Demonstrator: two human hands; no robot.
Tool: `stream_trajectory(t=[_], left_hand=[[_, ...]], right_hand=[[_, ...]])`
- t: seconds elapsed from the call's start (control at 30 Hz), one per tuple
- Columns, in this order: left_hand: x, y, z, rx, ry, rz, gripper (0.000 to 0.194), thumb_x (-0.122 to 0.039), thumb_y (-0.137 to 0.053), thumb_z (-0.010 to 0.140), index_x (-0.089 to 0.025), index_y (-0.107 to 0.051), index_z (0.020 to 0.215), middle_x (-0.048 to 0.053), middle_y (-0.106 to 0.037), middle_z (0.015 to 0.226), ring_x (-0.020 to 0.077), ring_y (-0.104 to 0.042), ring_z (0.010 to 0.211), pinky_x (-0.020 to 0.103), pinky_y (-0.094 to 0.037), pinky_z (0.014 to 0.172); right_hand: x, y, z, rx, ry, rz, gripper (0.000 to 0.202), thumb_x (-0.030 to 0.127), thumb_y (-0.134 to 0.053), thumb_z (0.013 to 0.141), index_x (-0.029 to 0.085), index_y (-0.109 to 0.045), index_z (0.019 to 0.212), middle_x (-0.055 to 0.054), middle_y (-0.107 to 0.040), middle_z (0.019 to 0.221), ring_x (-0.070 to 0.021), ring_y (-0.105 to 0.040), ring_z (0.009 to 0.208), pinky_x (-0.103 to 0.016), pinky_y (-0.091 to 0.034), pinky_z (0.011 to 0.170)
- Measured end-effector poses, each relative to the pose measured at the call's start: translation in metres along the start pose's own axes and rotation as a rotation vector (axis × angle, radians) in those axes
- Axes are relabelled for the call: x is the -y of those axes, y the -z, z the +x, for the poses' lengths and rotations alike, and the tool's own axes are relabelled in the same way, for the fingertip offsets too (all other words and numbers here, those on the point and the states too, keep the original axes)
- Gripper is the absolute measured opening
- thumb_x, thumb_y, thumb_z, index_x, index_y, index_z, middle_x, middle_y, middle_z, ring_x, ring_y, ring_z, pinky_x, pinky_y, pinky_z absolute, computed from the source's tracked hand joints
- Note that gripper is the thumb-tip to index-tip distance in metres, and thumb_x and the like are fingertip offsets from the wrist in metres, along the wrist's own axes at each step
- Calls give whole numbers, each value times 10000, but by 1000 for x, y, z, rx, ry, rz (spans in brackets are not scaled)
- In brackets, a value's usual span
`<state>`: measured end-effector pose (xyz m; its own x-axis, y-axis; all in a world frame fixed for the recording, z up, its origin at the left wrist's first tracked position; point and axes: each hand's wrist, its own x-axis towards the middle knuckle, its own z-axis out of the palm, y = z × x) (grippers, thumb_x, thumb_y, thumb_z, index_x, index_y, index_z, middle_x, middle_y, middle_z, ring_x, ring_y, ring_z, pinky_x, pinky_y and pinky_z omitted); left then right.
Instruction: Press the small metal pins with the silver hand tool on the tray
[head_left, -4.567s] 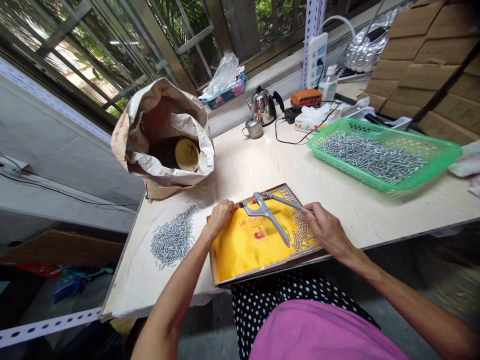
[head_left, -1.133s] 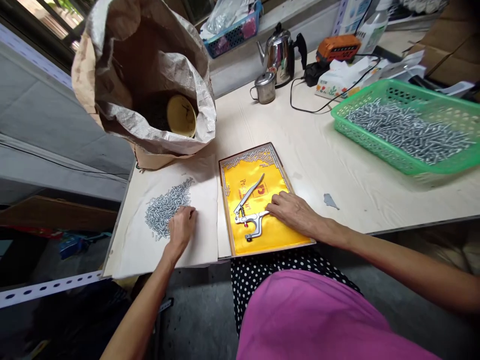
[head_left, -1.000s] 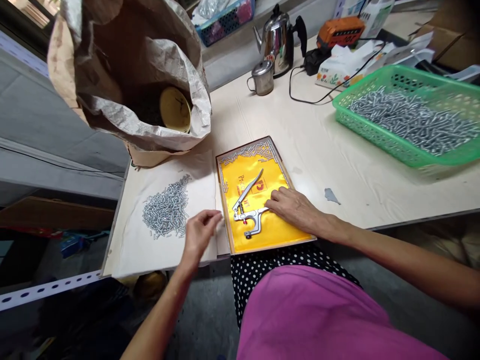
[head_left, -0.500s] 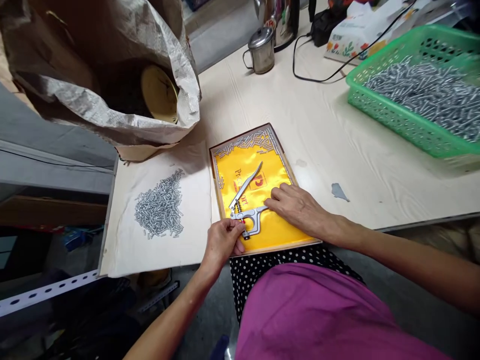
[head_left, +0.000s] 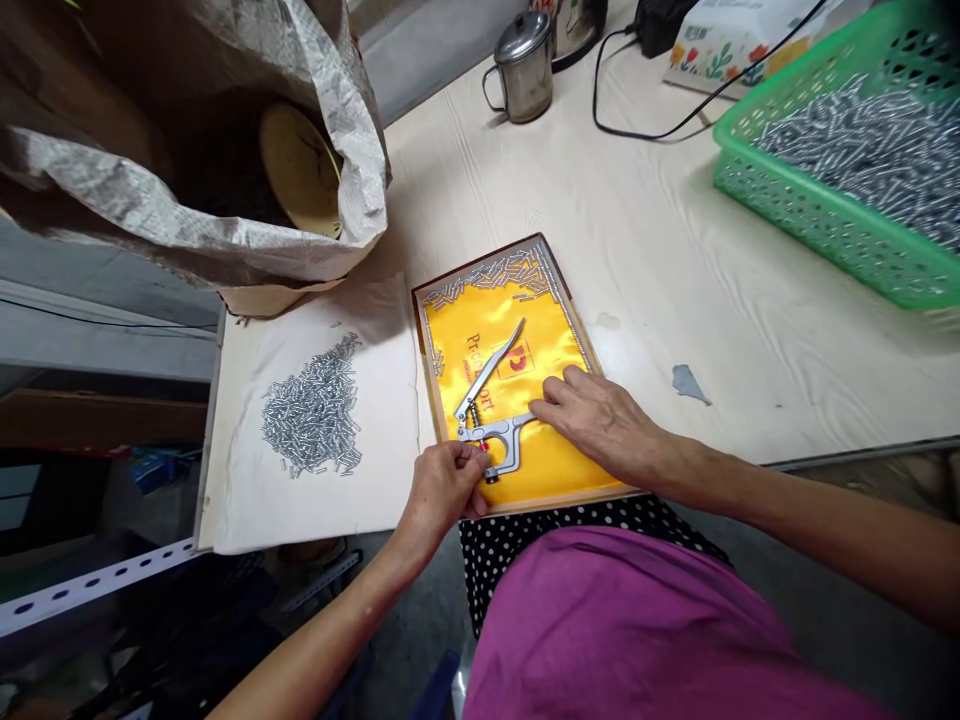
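Note:
Grey hand pliers [head_left: 495,430] lie over a shallow tray [head_left: 422,345] lined with yellow cloth [head_left: 559,455], their handles spread apart. My right hand [head_left: 600,425] is closed on the end of the lower handle. At the jaw end, my left hand [head_left: 448,480] has thumb and fingers pinched together beside the black tip; whatever small thing they hold is hidden. Small silvery pieces [head_left: 499,272] lie along the tray's far edge and sides. To the left of the tray, a heap of similar pieces [head_left: 315,410] rests on white paper [head_left: 240,500].
A large sack [head_left: 367,190] with a yellow bowl [head_left: 300,170] inside stands at the back left. At the back are a metal mug [head_left: 523,75], a black cable [head_left: 645,135] and a tissue box [head_left: 712,50]. A green basket [head_left: 832,215] of metal pieces sits at right.
The camera view has shifted slightly. Both hands stay at the pliers, with almost no visible movement.

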<state>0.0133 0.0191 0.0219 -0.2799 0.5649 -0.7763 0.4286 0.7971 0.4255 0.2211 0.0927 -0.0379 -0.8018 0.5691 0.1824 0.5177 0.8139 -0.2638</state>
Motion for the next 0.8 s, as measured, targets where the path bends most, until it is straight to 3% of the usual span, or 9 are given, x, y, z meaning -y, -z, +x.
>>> stream_trajectory(t=[0.27,0.3,0.4,0.47,0.57,0.7,0.8], left_hand=[[7,-5,-2,6,-22,-53,223,-258,-620,931,-166,-610,728,-42,-565,373,86,-489,282,142,-377,344],[8,-5,-2,2,-28,-54,219,-253,-619,930,-164,-612,730,-42,-566,374,86,-491,284,141,-377,347],[9,-6,-2,-8,-30,-65,200,-219,-584,943,-160,-617,754,-41,-565,372,94,-499,291,150,-385,356],[9,-7,-3,-14,-28,-69,198,-200,-557,951,-158,-611,764,-38,-565,371,102,-503,295,159,-390,356],[8,-8,-4,-19,-26,-59,205,-187,-542,957,-161,-602,762,-37,-566,372,106,-507,299,164,-385,353],[7,-9,-4,-30,-27,-37,220,-187,-536,959,-164,-603,750,-37,-571,378,109,-524,310,165,-381,359],[8,-10,-4,-38,-17,-29,213,-204,-528,962,-168,-602,765,-36,-572,384,119,-538,324,175,-384,369]], right_hand=[[-2,5,0,43,-4,33,102,172,-548,941,196,-632,992,-95,-625,982,-256,-515,924,-371,-408,761],[-5,7,2,42,2,54,145,219,-590,935,190,-626,1072,-111,-631,1078,-270,-528,981,-393,-425,809],[-20,13,16,-4,63,93,576,400,-718,869,189,-501,1360,-169,-507,1427,-349,-460,1260,-493,-414,973],[-32,13,30,-31,138,80,740,487,-763,816,200,-451,1421,-174,-451,1497,-385,-359,1382,-551,-367,1041],[-45,9,50,-21,228,49,765,585,-753,785,176,-501,1380,-168,-529,1403,-392,-366,1381,-574,-344,1055],[-47,5,61,32,227,-1,686,626,-744,757,186,-589,1259,-119,-631,1168,-344,-512,1171,-561,-360,1022],[-45,7,60,59,216,-30,694,636,-783,695,158,-627,1173,-115,-632,1071,-323,-528,1051,-556,-366,992]])
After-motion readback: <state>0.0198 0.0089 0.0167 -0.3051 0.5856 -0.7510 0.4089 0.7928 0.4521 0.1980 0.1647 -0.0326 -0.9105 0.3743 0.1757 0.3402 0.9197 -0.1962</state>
